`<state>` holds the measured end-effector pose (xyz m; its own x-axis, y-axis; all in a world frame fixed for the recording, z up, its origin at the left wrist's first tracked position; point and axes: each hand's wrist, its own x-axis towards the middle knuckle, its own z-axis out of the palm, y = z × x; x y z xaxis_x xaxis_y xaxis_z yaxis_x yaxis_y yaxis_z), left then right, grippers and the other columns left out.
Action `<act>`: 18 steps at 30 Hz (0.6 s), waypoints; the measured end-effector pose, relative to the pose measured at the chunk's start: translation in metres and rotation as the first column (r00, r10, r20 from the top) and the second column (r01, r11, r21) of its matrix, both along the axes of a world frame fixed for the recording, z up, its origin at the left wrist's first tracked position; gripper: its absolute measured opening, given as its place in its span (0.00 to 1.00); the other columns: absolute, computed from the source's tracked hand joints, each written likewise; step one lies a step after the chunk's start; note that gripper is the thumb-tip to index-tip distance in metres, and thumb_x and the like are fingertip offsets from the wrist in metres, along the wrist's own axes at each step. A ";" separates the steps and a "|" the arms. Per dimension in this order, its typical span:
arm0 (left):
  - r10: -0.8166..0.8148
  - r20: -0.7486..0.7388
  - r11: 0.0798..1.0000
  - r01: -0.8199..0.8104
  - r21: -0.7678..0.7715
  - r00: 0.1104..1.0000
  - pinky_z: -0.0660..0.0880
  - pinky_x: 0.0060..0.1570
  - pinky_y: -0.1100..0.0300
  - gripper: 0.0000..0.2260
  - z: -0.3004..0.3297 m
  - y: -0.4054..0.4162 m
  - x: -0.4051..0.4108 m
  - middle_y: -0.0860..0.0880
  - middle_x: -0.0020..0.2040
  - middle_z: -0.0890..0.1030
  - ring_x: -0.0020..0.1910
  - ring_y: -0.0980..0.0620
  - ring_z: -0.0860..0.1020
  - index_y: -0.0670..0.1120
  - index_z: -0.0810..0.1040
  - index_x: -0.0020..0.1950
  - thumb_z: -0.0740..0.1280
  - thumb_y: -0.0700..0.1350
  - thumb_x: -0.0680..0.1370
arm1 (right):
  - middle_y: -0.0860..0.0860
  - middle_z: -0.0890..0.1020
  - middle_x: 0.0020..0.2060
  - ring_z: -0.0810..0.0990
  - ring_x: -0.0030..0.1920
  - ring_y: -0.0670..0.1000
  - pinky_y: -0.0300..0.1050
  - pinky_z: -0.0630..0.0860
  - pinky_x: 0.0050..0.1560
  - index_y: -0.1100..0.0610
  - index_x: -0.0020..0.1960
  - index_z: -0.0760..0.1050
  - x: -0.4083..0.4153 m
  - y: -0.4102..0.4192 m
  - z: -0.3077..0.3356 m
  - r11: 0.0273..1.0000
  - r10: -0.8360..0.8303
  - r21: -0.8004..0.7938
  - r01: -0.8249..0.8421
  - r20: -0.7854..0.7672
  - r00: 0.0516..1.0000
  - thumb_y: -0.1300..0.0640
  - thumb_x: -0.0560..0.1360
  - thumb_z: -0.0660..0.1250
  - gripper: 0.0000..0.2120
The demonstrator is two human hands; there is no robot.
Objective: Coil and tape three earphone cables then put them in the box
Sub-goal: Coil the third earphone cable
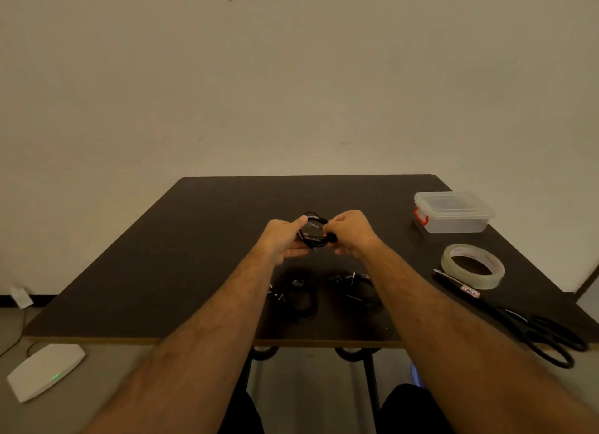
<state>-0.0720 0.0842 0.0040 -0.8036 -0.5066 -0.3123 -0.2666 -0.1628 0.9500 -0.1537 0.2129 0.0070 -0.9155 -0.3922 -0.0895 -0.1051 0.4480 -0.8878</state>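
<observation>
A black earphone cable point(313, 231), wound into a small coil, hangs above the middle of the dark table point(194, 239). My left hand point(282, 235) pinches its left side. My right hand point(351, 231) grips its right side, fingers curled round the loops. Two more black earphone cables lie on the table nearer to me, one point(299, 295) under my left forearm and the other point(355, 287) partly hidden by my right forearm. A clear plastic box point(452, 211) with a red latch and its lid on stands at the back right. A roll of clear tape point(472, 265) lies in front of it.
Black scissors point(531, 330) lie along the table's right front edge, near the tape. A white device point(45, 370) with a green light sits on the floor at the left. A plain wall stands behind the table. My knees show below the front edge.
</observation>
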 end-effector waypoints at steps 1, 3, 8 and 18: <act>-0.012 0.023 0.999 0.013 -0.034 1.000 0.82 0.41 0.53 0.16 -0.004 -0.002 -0.006 0.41 0.51 0.83 0.46 0.47 0.84 0.38 0.75 0.64 0.67 0.46 0.81 | 0.55 0.84 0.40 0.84 0.36 0.50 0.45 0.82 0.35 0.58 0.45 0.81 -0.007 -0.003 -0.003 1.000 -0.005 0.023 0.005 0.017 1.000 0.59 0.77 0.69 0.03; -0.020 0.072 0.993 0.029 -0.118 0.997 0.82 0.38 0.56 0.16 -0.013 -0.005 -0.016 0.42 0.53 0.82 0.46 0.48 0.84 0.38 0.74 0.66 0.67 0.43 0.80 | 0.55 0.84 0.39 0.85 0.38 0.50 0.49 0.84 0.41 0.58 0.47 0.81 -0.017 -0.008 -0.009 0.996 -0.010 0.094 0.006 0.045 0.999 0.59 0.77 0.69 0.03; 0.027 0.220 0.866 0.087 -0.492 0.975 0.82 0.42 0.56 0.14 -0.031 -0.014 -0.030 0.47 0.52 0.82 0.46 0.52 0.82 0.45 0.77 0.64 0.69 0.46 0.79 | 0.54 0.84 0.39 0.86 0.39 0.49 0.50 0.85 0.45 0.59 0.50 0.80 -0.030 -0.017 -0.022 0.966 -0.020 0.258 0.002 0.065 0.998 0.57 0.77 0.69 0.05; -0.012 0.197 0.507 0.175 -0.844 0.980 0.77 0.50 0.57 0.10 -0.044 -0.021 -0.040 0.49 0.49 0.85 0.49 0.51 0.81 0.47 0.84 0.58 0.68 0.47 0.80 | 0.51 0.83 0.33 0.84 0.33 0.48 0.45 0.83 0.39 0.55 0.45 0.79 -0.034 -0.026 -0.021 0.820 0.108 0.572 0.011 -0.173 0.979 0.53 0.78 0.66 0.07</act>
